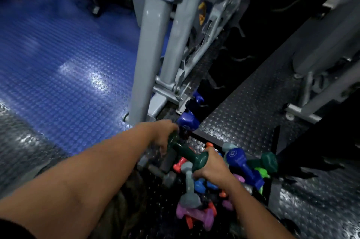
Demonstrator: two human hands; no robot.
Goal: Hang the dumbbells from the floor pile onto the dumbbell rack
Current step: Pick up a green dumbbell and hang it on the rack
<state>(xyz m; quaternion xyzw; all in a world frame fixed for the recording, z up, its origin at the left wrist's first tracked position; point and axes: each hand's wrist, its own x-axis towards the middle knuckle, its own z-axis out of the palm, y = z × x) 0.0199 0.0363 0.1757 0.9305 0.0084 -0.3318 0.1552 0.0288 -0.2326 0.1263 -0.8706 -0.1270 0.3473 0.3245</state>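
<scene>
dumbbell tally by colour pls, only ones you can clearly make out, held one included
Dark green: 2, held dumbbell, one in the floor pile
Blue/purple-blue: 3
Grey: 3
Pink/violet: 1
Orange-red: 1
Lime green: 1
Total: 11; more fragments are hidden in the pile.

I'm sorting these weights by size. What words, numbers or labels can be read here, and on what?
Nothing reads clearly.
Blue dumbbell in the floor pile: a round pale mark on its end, too blurred to read.
Yellow tag on the grey machine frame: no legible text.
Dark green dumbbell in both hands: no marking visible.
</scene>
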